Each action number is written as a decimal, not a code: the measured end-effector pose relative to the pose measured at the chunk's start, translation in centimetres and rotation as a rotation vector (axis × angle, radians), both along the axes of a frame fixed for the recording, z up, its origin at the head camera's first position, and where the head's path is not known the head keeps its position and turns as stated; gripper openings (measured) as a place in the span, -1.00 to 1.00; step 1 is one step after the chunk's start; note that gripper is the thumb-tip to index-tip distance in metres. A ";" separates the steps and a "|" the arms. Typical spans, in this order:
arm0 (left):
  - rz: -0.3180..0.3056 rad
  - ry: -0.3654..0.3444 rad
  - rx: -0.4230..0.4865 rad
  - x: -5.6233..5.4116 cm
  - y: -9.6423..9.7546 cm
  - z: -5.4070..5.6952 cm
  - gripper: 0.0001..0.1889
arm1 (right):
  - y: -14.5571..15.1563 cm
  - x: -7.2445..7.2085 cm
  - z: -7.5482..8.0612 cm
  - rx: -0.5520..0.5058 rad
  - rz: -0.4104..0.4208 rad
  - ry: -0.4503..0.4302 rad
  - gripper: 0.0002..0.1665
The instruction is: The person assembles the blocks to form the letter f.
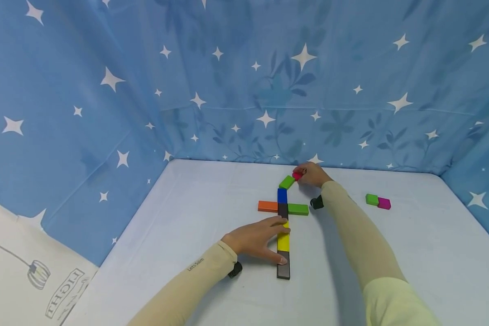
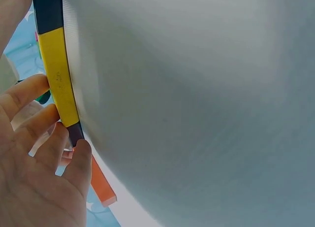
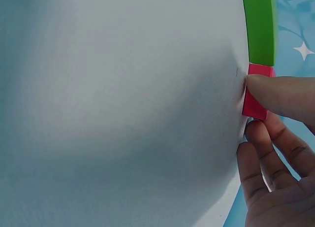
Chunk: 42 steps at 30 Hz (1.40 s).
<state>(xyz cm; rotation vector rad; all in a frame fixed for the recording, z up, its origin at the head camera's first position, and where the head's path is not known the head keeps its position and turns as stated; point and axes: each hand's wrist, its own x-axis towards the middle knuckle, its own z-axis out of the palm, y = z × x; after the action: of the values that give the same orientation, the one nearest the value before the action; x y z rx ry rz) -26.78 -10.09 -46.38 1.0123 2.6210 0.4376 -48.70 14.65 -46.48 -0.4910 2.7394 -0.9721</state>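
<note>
At the far end of a row of flat blocks, my right hand pinches a pinkish-red block between thumb and fingers. That block's end meets a slanted green block. Below it run a blue block, a dark block, a yellow block and a dark brown block in one straight line. My left hand is spread along this line, fingertips at the yellow block and thumb on the brown one. An orange block and another green block stick out sideways from the upper dark block.
A small green block and a magenta block lie together on the right of the white table. Behind the table hangs a blue star-patterned curtain. Black wrist cameras show below both wrists.
</note>
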 end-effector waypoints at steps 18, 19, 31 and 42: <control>-0.009 -0.003 0.008 0.1 1.2 0.8 -0.13 | 3.2 2.1 2.7 0.040 -0.054 -0.035 -0.34; -0.008 -0.003 0.008 0.1 1.1 0.9 -0.13 | 3.5 2.1 2.8 0.042 -0.053 -0.033 -0.33; 0.015 -0.021 0.014 0.1 0.7 0.7 -0.12 | 10.9 3.9 3.4 0.054 -0.061 -0.004 -0.33; 0.016 -0.028 0.011 0.4 0.1 0.7 -0.12 | 16.7 7.8 4.0 0.072 -0.100 -0.013 -0.32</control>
<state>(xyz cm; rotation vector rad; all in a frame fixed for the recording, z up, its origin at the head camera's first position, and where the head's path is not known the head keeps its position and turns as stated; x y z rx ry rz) -26.36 -10.03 -45.69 0.9826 2.6058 0.4671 -40.87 31.32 -42.52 -0.3370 2.7999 -0.8911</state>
